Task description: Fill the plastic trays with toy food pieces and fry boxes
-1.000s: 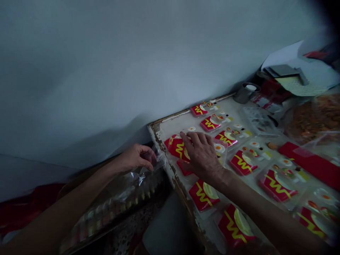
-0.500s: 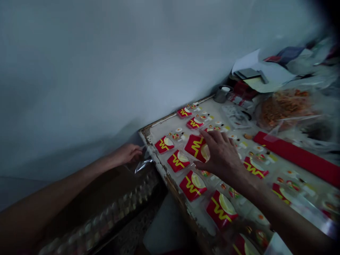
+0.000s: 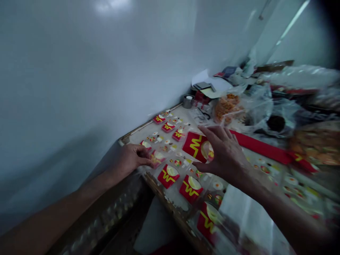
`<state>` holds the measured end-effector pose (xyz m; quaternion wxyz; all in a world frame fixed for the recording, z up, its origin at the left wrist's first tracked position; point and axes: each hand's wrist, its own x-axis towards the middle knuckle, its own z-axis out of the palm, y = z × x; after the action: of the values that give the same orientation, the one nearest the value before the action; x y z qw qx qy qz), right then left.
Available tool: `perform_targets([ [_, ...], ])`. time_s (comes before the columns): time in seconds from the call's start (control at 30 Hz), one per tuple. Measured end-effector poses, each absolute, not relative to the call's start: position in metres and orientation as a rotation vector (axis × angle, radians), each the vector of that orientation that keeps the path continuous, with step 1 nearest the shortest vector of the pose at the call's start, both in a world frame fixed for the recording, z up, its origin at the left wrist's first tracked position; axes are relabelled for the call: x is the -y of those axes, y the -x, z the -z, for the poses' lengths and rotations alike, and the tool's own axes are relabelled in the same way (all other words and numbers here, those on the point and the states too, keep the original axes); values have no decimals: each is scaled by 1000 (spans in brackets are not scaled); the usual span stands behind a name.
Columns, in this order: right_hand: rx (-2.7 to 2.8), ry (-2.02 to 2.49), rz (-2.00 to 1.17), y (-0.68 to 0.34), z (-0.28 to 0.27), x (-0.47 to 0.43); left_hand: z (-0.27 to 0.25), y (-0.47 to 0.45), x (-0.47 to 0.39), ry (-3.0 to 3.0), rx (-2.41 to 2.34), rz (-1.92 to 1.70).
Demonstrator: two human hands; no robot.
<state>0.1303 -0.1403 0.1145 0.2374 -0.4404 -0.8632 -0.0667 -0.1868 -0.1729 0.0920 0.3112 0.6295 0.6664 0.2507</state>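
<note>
My right hand grips a flat red packet with a yellow zigzag between thumb and fingers, held above the table. Clear plastic surrounds the packet, which looks bigger than those lying below. At the table's left edge, my left hand is closed, its thumb and fingertips drawn together beside a blurred red packet; what it holds, if anything, I cannot make out. Rows of similar red packets lie on the table, along with small food-shaped pieces in clear plastic.
A red strip lies across the table. Behind are a metal cup, a bag of orange pieces, papers and heaped plastic bags. A white sheet lies at the near side. The wall borders the table.
My left hand has moved from beyond the table's edge, where it pinched clear plastic, to the packets at that edge. The right hand still holds its packet. The view has swung right.
</note>
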Motion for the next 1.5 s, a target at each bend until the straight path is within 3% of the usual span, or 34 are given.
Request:
perform_targets([
  [0.23,2342,1312,347,-162,-108,167,-104,120,186,-1757,-1605,-619],
  [0.47,2391,1319,315,-172,-82,182,-96,105,166,-1807,-1490,-479],
  [0.73,2414,1271,144,-165,-68,166,-69,94,104,-1539,-1320,-384],
  [0.97,2708,1165,-234,-187,-52,155,-56,83,74,-1538,-1154,-148],
  [1.2,2563,1399,-23,-175,-40,150,-31,79,66,-1476,-1015,26],
  [1.5,2557,1235,-384,-186,-18,156,-23,70,42,-1635,-1089,164],
])
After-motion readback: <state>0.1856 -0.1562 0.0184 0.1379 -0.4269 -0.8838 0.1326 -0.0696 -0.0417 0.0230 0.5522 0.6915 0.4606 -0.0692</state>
